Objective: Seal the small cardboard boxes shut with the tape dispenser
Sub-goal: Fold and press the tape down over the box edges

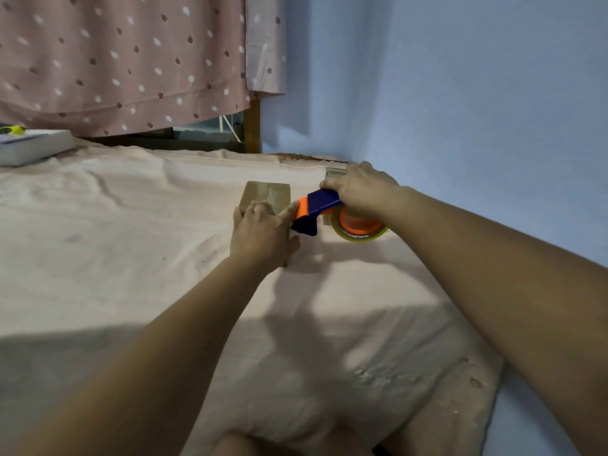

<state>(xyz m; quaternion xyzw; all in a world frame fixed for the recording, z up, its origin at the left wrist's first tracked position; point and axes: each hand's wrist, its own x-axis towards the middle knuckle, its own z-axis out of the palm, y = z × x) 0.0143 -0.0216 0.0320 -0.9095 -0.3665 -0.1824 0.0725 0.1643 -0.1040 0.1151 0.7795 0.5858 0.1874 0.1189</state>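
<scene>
**A:** We've got the left hand (263,233) clamped over the near end of the small cardboard box (266,192). The thumb runs down the box's right side and the index finger stretches out to the tape dispenser (320,207).

**B:** And the right hand (360,189) is wrapped round the handle, just right of the box, with the tape roll (360,227) furthest from the box.

**A:** So we call this the start of a strip: nose meets box, and we can't see any tape laid yet.

**B:** Direction? The dispenser's long axis runs crosswise, with its orange nose pointing left at the box's right edge. The box runs away from us, flap seam along its length.

**A:** So next we need the tape end stuck down. Then it's either a turn to line up with the seam or a pull straight across it. We reckon the left hand has to pin the box hard on the soft sheet (131,241) under it.
</scene>
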